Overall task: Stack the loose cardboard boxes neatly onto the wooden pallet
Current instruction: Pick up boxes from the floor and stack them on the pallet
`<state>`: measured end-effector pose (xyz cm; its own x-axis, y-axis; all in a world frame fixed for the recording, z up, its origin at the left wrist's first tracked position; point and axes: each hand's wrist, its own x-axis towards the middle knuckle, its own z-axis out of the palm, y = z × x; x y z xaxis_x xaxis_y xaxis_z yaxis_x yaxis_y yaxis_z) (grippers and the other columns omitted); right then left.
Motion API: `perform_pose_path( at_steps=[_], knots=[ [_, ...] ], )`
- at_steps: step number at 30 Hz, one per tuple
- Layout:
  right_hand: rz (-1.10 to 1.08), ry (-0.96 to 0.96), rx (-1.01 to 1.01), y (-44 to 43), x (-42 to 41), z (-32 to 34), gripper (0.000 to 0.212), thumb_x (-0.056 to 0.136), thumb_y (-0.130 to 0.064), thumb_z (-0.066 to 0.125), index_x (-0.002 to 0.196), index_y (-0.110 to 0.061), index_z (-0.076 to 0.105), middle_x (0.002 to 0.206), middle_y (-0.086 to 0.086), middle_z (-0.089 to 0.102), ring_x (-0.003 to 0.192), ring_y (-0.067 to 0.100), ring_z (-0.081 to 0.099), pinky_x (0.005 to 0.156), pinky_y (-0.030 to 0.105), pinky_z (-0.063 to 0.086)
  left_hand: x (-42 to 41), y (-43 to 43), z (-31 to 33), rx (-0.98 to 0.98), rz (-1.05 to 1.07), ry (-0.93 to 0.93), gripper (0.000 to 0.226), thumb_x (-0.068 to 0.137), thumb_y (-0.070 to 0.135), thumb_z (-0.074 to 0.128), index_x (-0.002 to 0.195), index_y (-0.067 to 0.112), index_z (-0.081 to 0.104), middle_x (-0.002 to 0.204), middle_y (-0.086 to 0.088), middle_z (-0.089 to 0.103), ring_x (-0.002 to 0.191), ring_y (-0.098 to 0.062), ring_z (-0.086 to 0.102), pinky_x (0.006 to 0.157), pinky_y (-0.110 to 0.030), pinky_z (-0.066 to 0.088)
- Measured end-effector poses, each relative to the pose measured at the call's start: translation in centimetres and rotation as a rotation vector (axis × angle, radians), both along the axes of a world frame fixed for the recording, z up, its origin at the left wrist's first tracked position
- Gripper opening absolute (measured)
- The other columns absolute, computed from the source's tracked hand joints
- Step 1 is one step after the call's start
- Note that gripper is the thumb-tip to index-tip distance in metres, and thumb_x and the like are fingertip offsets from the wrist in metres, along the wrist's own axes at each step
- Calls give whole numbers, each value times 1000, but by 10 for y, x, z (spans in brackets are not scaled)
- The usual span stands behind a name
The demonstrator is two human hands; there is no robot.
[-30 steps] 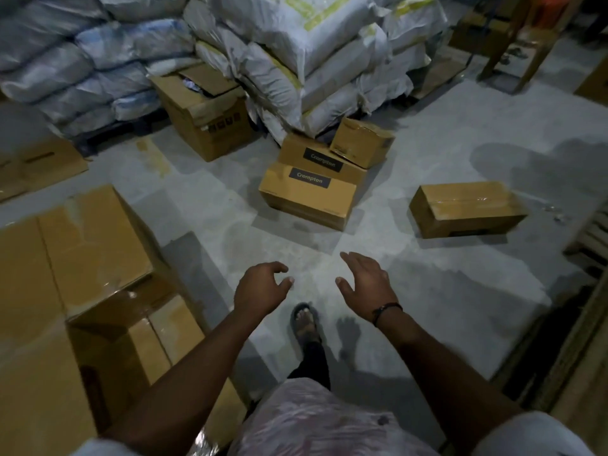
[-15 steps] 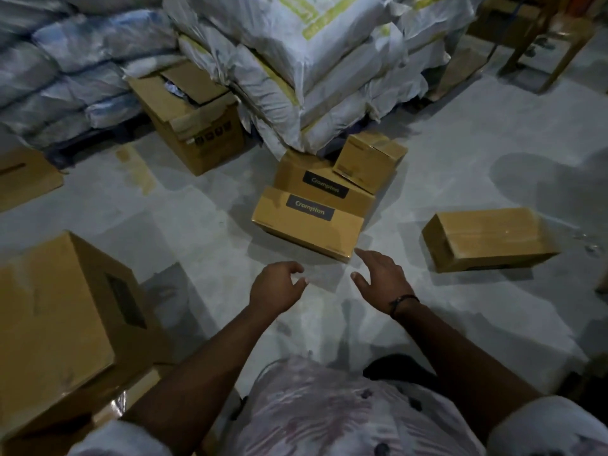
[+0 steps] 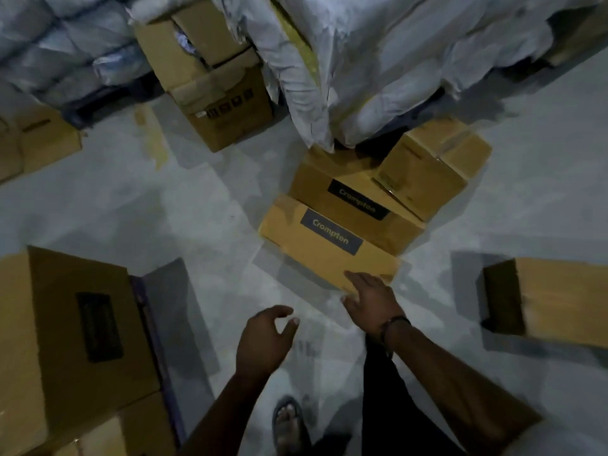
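Boxes, brown cardboard: open box (image 3: 210,77) at 11 o'clock, flaps up, pale contents unclear. Two flat labelled ones at 1 o'clock, near Crompton box (image 3: 329,258) and far Crompton box (image 3: 316,185), with small taped box (image 3: 427,169) tilted against the far one. Right hand (image 3: 371,301) has straight fingers at near box's corner, contact unclear; left hand (image 3: 263,340) loosely curled, empty.

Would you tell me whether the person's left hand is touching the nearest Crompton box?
Apart. The head view shows bare floor between the left hand and the nearest Crompton box; its fingers hold nothing.
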<state>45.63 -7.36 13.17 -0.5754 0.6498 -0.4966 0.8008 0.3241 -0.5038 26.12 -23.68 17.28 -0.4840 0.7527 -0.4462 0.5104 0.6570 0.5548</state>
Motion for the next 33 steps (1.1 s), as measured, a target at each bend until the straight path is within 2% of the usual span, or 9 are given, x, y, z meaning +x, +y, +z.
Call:
perform_pose_path(
  at_steps=[6, 9, 12, 15, 18, 22, 25, 28, 33],
  knots=[
    [83, -115, 17, 143, -24, -138, 62, 100, -43, 52, 152, -15, 36, 154, 11, 40, 136, 36, 41, 106, 50, 42, 35, 119, -130, -15, 143, -113, 32, 96, 50, 65, 115, 26, 75, 116, 7, 74, 108, -13, 68, 92, -27, 54],
    [79, -189, -22, 191, -35, -209, 71, 99, -43, 55, 157, -14, 26, 161, 11, 29, 142, 37, 33, 112, 52, 37, 44, 169, -200, -27, 252, -182, 34, 97, 47, 65, 121, 23, 73, 125, 1, 71, 114, -18, 66, 98, -35, 54],
    [45, -237, -116, 207, -44, -263, 86, 98, -50, 56, 161, -16, 9, 166, 9, 15, 149, 38, 22, 116, 56, 29, 48, 198, -252, -2, 317, -189, 34, 98, 41, 65, 125, 21, 68, 131, -2, 65, 120, -21, 61, 101, -32, 50],
    [47, -283, -162, 181, -52, -284, 84, 97, -51, 54, 160, -16, 11, 166, 13, 9, 150, 40, 14, 115, 60, 23, 44, 208, -286, 11, 319, -138, 40, 101, 42, 59, 135, 21, 61, 143, -5, 55, 130, -24, 53, 105, -30, 44],
    [118, -167, -6, 137, -53, -278, 60, 93, -48, 52, 146, -24, 37, 146, 14, 41, 130, 39, 40, 102, 52, 30, 34, 202, -299, 29, 415, -161, 51, 102, 51, 53, 146, 25, 51, 157, -7, 40, 141, -26, 43, 104, -28, 37],
    [541, -72, -204, 94, -57, -271, 38, 94, -34, 48, 131, -30, 45, 112, 1, 64, 106, 31, 58, 94, 44, 35, 23, 178, -318, -65, 588, -271, 76, 98, 57, 56, 160, 23, 29, 166, -14, 23, 145, -28, 38, 103, -28, 38],
    [519, -57, -122, 93, -65, -293, 42, 91, -35, 50, 132, -31, 51, 124, 1, 61, 116, 30, 54, 98, 46, 38, 6, 140, -348, -212, 734, -367, 93, 90, 65, 63, 161, 21, 23, 164, -20, 27, 141, -31, 45, 107, -30, 37],
    [294, -122, -95, 112, -80, -327, 61, 88, -47, 48, 144, -21, 50, 137, 11, 55, 124, 38, 52, 104, 52, 41, -13, 104, -374, -428, 692, -358, 114, 74, 85, 57, 162, 29, 12, 166, -22, 17, 149, -44, 27, 121, -53, 27],
    [437, -216, -20, 132, -118, -361, 78, 95, -50, 56, 160, -28, 20, 166, 9, 17, 147, 37, 27, 117, 53, 29, -31, 67, -403, -541, 737, -277, 105, 83, 73, 65, 162, 37, 5, 167, -25, 0, 149, -55, 8, 114, -61, 29]
  ],
)
